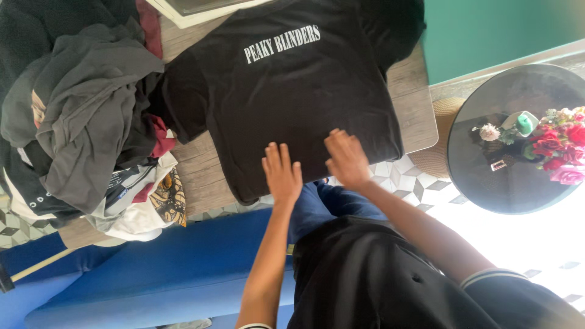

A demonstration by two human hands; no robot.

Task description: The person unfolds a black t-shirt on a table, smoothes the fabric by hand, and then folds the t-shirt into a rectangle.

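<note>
Wooden table [414,116], black shirt [286,103] spread flat, clothes pile [91,122] beside. Left hand [282,173] and right hand [347,159] pressed open-palmed on shirt hem, gripping nothing.

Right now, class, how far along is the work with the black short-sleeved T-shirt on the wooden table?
Done: the black short-sleeved T-shirt lies spread flat, white lettering up, on the wooden table. In hand: the left hand and right hand press flat, fingers open, on its near hem. Left: no fold shows in it yet, and a heap of crumpled grey, black and white clothes sits unsorted beside it.
</note>
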